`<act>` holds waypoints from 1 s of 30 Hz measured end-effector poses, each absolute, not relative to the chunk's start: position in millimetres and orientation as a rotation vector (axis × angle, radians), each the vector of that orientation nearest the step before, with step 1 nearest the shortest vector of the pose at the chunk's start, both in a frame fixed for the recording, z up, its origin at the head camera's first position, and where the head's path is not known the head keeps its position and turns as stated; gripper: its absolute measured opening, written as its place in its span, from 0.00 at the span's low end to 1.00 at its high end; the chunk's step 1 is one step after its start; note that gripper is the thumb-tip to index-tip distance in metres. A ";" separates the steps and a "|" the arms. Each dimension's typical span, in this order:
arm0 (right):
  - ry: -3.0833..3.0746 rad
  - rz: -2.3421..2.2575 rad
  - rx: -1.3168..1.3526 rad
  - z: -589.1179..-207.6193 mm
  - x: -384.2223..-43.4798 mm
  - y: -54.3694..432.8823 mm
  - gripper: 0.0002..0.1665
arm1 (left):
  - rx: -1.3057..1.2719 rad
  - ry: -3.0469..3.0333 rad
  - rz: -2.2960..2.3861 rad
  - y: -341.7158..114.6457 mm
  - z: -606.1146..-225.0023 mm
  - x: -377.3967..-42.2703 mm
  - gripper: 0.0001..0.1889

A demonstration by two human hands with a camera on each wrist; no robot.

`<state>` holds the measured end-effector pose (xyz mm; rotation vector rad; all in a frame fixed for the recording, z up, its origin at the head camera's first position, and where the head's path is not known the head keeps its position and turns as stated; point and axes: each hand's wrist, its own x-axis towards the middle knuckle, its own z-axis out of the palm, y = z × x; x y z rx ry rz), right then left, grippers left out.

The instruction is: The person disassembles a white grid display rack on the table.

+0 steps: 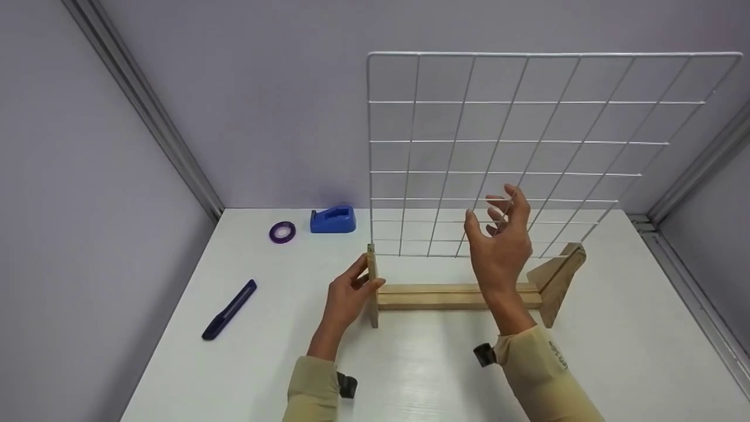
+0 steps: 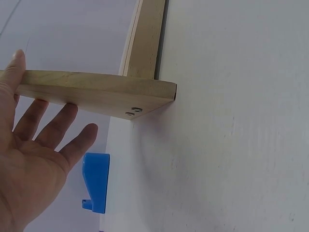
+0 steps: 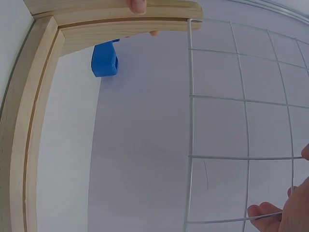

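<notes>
A white wire grid panel (image 1: 436, 141) stands tilted above a wooden stand, its lower corners right at the tops of the two side pieces. The left wooden side piece (image 1: 373, 293) is pinched between the thumb and fingers of my left hand (image 1: 347, 298); in the left wrist view two screw heads (image 2: 136, 109) show on its outer face. A grooved wooden crossbar (image 1: 433, 298) joins it to the right side piece (image 1: 561, 284). My right hand (image 1: 503, 249) holds the grid's lower middle, its fingers curled behind the wires (image 3: 248, 188).
Behind and left of the stand, a blue tape dispenser (image 1: 333, 220) sits near the wall, beside a purple tape roll (image 1: 282, 232). Farther left lies a dark blue utility knife (image 1: 229, 309). Pale walls enclose the white table (image 1: 281, 363) at the back and sides.
</notes>
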<state>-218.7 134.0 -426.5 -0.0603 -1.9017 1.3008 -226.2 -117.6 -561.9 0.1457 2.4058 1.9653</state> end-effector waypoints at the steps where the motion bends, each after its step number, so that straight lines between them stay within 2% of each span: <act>1: -1.899 1.300 -0.057 -426.2 -218.5 133.8 0.37 | 0.145 2.407 1.965 -117.8 -562.0 -226.2 0.43; 30: -1.865 1.250 -0.016 -411.6 -215.9 134.2 0.37 | 0.098 2.408 1.979 -119.0 -565.6 -227.3 0.44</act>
